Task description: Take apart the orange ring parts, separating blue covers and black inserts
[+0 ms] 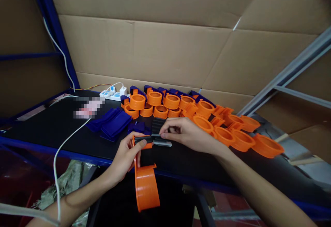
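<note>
My left hand (pixel 131 150) is closed around the upper end of an orange tape dispenser (pixel 147 187), whose wide ring hangs down past the table edge. A black roller (pixel 143 140) sits in the dispenser's top, with my thumb pressed against it. Close beside it, the fingers of my right hand (pixel 178 130) pinch a thin grey strip (pixel 156 135) at the roller's end. Under those fingertips lie more grey strips (pixel 165 144) and dark ribbed pieces (pixel 157 125). I cannot tell whether the pinched strip touches the dispenser.
Several orange dispensers (pixel 171 101), some with blue parts, line the back and right of the black table (pixel 74 137). Flat blue pieces (pixel 116 123) lie left of my hands. A white power strip (pixel 113 94) stands behind them. A white cable (pixel 57 151) hangs over the front edge.
</note>
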`<state>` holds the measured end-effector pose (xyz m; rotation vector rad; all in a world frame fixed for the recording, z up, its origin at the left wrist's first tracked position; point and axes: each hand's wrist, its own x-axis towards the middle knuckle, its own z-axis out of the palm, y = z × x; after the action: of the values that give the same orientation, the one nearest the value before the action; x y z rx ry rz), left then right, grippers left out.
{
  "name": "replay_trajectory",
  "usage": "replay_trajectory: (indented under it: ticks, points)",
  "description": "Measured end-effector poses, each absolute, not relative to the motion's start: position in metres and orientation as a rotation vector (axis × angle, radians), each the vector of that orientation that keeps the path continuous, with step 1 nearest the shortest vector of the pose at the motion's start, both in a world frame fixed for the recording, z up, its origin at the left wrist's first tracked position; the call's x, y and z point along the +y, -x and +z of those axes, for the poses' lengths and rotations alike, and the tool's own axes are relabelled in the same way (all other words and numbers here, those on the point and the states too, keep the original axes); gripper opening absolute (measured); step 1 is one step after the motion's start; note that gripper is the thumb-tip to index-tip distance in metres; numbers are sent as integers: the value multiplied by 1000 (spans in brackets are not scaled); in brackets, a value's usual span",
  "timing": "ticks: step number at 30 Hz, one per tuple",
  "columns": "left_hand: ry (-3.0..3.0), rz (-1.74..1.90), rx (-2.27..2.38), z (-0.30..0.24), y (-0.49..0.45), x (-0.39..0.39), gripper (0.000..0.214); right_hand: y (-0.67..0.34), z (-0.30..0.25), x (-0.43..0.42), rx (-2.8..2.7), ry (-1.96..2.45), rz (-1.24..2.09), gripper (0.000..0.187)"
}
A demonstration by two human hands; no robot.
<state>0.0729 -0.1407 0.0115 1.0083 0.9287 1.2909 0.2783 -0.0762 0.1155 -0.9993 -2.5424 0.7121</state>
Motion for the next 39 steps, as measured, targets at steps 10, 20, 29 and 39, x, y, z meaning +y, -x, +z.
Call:
replay_trajectory:
  ticks: [10,20,29,39]
  points:
    - [-1014,1284,944,11,-72,-141,36,-299,62,-85,-2704,1118,192,17]
    - [-1083,1238,914,16,-75,-142,31,-286,79,-104,-2610,978,146,27]
    - [-1124,1165,975,14,-73,-139,39,-284,85,-93,-2632,854,-152,27]
    - [-1104,1118,966,8,-71,-140,38,-294,82,-33,-2805,1438,-656,17]
